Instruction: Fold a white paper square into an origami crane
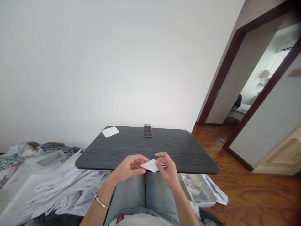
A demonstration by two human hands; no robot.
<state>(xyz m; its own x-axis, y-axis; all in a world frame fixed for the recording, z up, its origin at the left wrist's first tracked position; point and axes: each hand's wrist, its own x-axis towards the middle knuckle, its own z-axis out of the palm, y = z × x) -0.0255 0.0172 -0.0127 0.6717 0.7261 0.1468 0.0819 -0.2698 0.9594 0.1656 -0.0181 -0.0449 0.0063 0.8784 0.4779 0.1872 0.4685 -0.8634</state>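
Note:
A small folded piece of white paper (pixel 151 165) is held between both my hands just above the near edge of a dark grey table (pixel 178 150). My left hand (pixel 130 168) pinches its left side, and a thin metal bangle circles that wrist. My right hand (pixel 167 168) grips the paper's right side, fingers curled over it. Both hands hover over my lap in light blue jeans.
On the table's far left corner lies a white sheet (pixel 110 131), and a small phone (pixel 147 131) stands upright at the far middle. Piles of white paper and cloth (pixel 58 188) lie left of my legs. Wooden floor and an open doorway (pixel 249 100) are at right.

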